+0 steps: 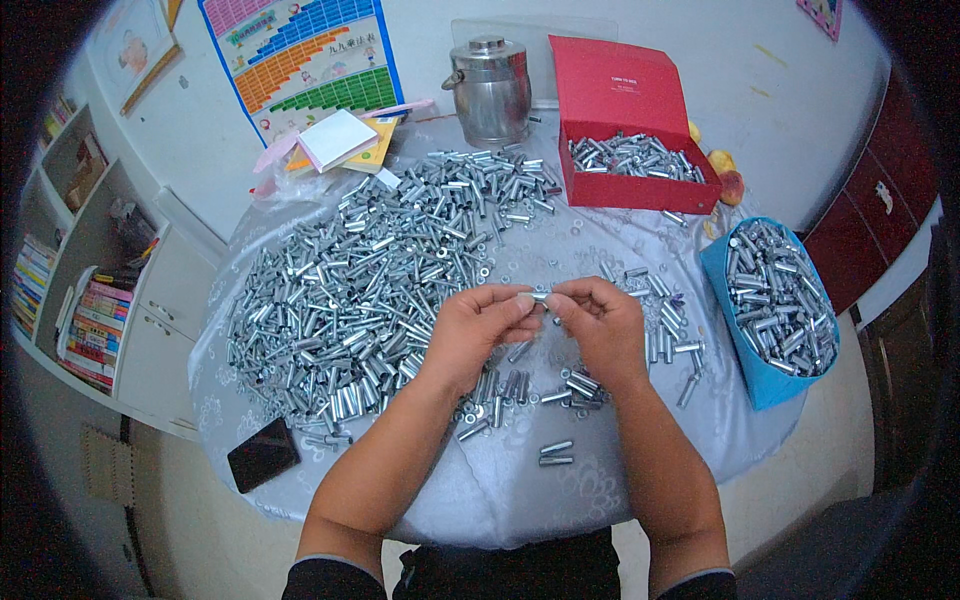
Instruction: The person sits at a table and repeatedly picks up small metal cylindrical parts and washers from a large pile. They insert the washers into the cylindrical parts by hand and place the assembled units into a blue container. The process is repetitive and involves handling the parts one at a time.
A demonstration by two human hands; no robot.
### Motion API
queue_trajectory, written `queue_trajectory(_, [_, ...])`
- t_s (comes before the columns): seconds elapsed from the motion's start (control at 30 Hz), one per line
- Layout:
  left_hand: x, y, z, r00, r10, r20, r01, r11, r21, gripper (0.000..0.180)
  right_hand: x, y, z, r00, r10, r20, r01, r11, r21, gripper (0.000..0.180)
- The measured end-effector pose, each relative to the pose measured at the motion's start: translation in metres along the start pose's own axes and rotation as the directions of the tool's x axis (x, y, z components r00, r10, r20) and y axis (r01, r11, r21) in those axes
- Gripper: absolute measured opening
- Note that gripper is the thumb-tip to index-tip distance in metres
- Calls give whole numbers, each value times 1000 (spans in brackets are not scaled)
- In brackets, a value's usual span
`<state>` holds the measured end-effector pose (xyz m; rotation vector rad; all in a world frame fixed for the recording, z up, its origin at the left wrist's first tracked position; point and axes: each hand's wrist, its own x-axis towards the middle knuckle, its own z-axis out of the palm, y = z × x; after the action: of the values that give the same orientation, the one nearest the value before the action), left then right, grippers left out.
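Over the middle of the table, my left hand [474,328] and my right hand [606,328] meet at their fingertips. Both are closed in a pinch on the ends of a small silvery metal sleeve [540,297]; the fingers hide part of it. To the left spreads a large heap of metal sleeves and bolts [360,290]. Loose washers [484,272] lie among them. More sleeves [582,385] sit beneath and beside my right wrist, and two single sleeves [556,454] lie close to the near edge.
An open red box [640,194] of metal parts stands at the back right. A blue fabric bin [768,390], also filled, is at the right edge. A steel canister [490,95] and notepads [338,138] are at the back; a black phone [263,457] lies front left.
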<state>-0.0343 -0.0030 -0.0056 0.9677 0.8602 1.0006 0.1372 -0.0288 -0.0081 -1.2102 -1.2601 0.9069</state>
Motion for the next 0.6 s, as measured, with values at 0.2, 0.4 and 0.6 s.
queue_trajectory(0.2, [5,4,-5,992,7,-122,-9,1000,-23,21,4,-2,-7,1000,-6,-1,6,1000,-7,13])
queue_trajectory(0.4, [8,4,-17,981,-8,-195,-1,999,-50,20,11,23,-10,918,-368,146,386,751,-537,12])
queue_trajectory(0.6, [11,1,-19,975,39,-218,-54,997,-62,21,20,38,16,877,-315,362,480,568,-669,15])
